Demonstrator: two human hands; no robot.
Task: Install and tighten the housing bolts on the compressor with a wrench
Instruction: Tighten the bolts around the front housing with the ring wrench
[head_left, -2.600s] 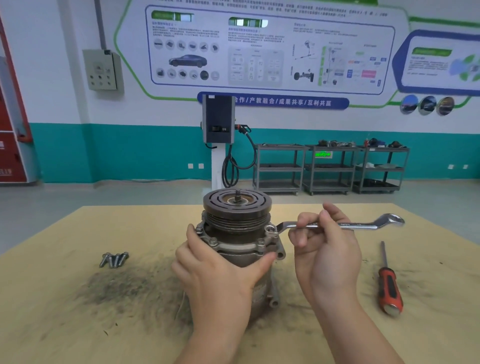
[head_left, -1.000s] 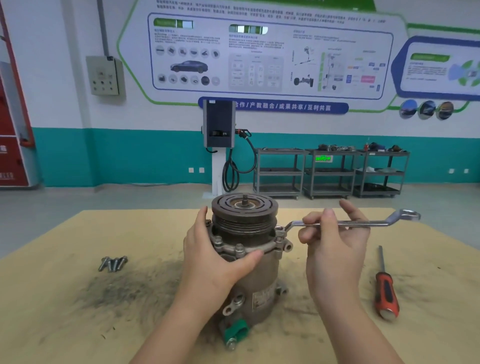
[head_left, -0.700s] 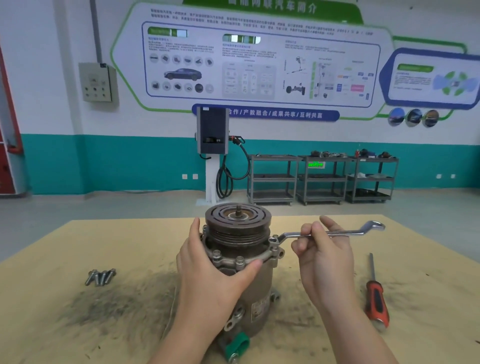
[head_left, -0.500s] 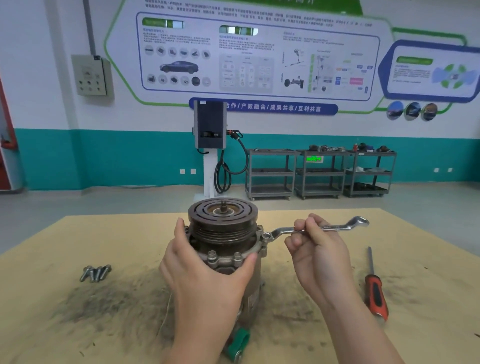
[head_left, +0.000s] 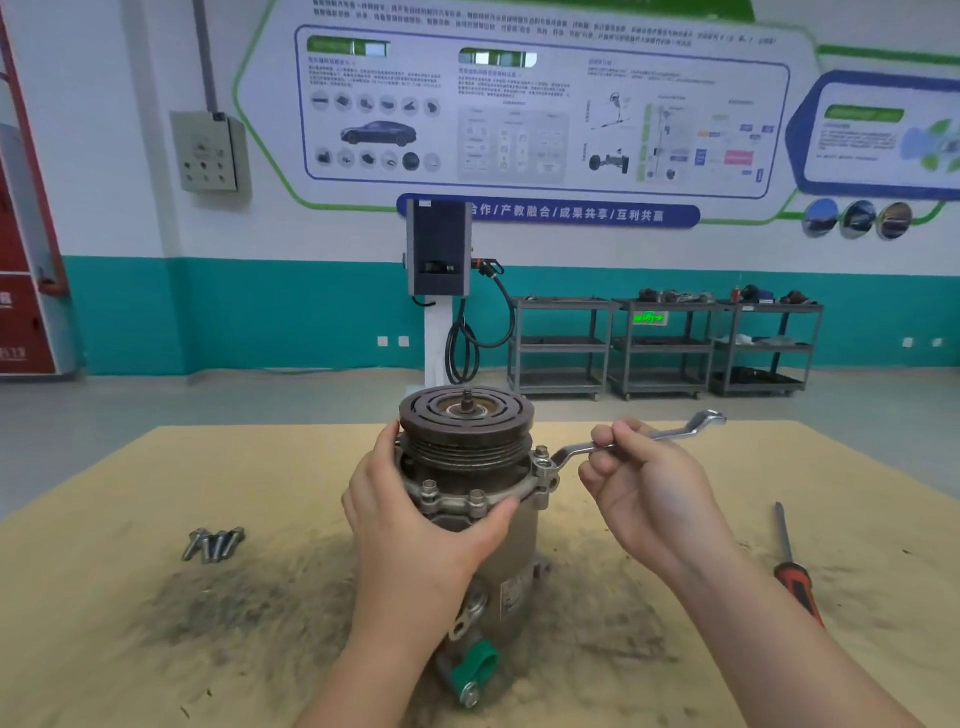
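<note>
On compressor (head_left: 498, 545) flange, right hand (head_left: 649, 499) seemingly seats wrench (head_left: 576, 449)

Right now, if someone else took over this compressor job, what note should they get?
Left hand grips the compressor, which stands upright on the table. Right hand holds the wrench, its ring end at the bolt on the flange's right side. Several bolts are seated in the flange; tightness cannot be judged. Left: the loose bolts lying to the left. A screwdriver lies to the right.
</note>
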